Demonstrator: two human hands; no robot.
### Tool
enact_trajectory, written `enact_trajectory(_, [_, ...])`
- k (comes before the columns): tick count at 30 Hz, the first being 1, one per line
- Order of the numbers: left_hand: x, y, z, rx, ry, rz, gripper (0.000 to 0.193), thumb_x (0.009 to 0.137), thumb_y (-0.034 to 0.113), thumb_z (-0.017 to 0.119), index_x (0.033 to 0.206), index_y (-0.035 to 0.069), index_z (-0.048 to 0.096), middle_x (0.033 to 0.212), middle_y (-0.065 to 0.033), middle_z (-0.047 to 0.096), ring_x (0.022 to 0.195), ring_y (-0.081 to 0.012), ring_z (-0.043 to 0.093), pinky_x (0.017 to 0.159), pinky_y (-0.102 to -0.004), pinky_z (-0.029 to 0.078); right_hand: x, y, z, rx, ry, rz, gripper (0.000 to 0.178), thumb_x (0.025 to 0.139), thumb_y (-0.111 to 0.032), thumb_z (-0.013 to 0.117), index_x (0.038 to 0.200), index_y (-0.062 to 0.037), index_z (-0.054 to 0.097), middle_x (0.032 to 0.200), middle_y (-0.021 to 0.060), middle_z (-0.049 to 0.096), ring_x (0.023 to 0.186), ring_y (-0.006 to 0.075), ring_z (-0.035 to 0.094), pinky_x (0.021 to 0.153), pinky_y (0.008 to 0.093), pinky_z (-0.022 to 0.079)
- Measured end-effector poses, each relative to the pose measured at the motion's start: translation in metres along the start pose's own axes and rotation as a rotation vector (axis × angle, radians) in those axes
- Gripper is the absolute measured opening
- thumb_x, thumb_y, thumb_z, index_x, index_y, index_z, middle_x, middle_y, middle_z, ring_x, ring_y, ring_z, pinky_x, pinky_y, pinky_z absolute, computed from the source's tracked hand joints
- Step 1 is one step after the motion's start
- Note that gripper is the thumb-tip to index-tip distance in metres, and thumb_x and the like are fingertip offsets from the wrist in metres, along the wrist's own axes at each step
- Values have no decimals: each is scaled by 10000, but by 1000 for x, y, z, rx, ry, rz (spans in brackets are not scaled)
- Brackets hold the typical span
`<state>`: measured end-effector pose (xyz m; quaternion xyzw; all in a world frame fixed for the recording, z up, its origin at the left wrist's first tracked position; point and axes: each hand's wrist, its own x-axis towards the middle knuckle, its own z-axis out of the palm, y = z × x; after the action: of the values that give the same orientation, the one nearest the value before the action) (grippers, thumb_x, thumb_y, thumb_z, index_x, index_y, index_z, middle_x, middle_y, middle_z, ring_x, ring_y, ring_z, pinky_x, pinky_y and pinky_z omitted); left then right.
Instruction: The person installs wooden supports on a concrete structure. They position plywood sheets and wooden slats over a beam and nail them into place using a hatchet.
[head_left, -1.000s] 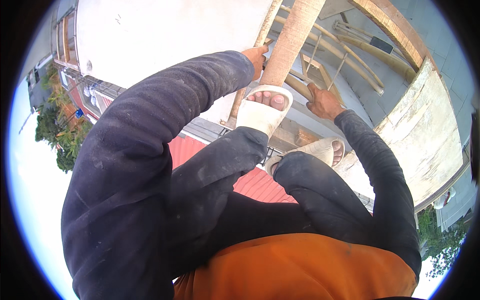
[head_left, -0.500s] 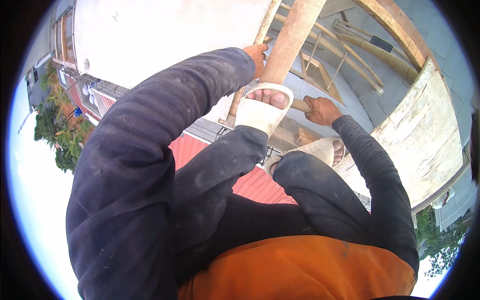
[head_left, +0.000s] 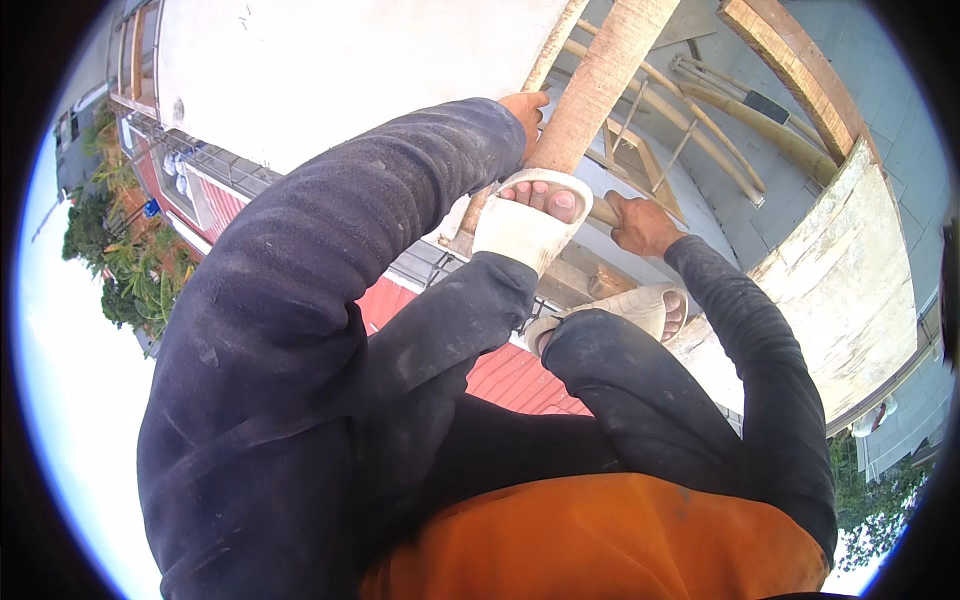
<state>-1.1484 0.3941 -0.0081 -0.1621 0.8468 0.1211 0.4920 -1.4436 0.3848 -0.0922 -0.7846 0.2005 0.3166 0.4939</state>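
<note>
My left hand (head_left: pixel 525 115) is closed over a narrow wooden strip (head_left: pixel 553 48) along the edge of a large white panel (head_left: pixel 340 70); its palm side is hidden. My right hand (head_left: pixel 643 225) is wrapped round a light wooden handle (head_left: pixel 603 211). The handle's far end disappears behind my left foot in a white sandal (head_left: pixel 515 235), so what it belongs to cannot be seen. Between the hands, a broad wooden plank (head_left: pixel 598 85) slopes up and away from that foot. My other foot, in a second pale sandal (head_left: pixel 640 308), rests on the framing lower right.
Bamboo poles (head_left: pixel 755 120) and a wooden frame (head_left: pixel 640 160) lie beyond the plank, over grey paving far below. At right stands a curved, worn pale board (head_left: pixel 835 270) topped by a timber beam (head_left: pixel 790 70). Red corrugated roofing (head_left: pixel 520 380) lies beneath my legs.
The whole view has shifted slightly, with the plank and panel edge a little farther right. Both hands keep their holds, and my feet stay in place.
</note>
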Motion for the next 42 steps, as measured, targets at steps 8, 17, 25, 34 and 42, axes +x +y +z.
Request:
enact_trajectory(8, [4,14,-1,-10,9,20,175,944,325,675,1059,282,800,1064,132,768,1174,-87,596,1094,-360,280,37,59,16,348,142,578,492,838,-123,631,1277,71,522,997,332,715,958,468,720,856,502,572])
enact_trajectory(17, [-9,1,-4,-46,-12,2,178,941,321,671,1060,286,799,1058,143,755,1191,-84,584,1109,-370,272,0,-5,-10,-25,-30,-44,444,815,-97,611,1223,53,518,891,314,703,900,478,703,806,543,545])
enact_trajectory(25, [-2,5,-6,-10,0,27,183,932,320,673,1063,291,797,1075,149,758,1199,-80,582,1123,-376,268,38,33,25,364,117,473,490,805,-128,629,1236,80,525,891,331,699,894,478,704,824,531,556])
enact_trajectory(34, [-3,7,0,-48,50,20,181,943,305,660,1047,277,806,1096,129,757,1213,-88,578,1135,-375,255,7,23,1,99,73,61,520,820,-120,665,1296,-4,490,885,289,697,914,479,691,832,559,526])
enact_trajectory(42, [-2,5,-2,-23,4,35,190,949,313,657,1071,277,798,1124,130,751,1256,-95,554,1148,-374,242,36,42,8,680,219,568,450,830,-146,679,1197,59,520,756,226,679,714,387,706,704,471,567])
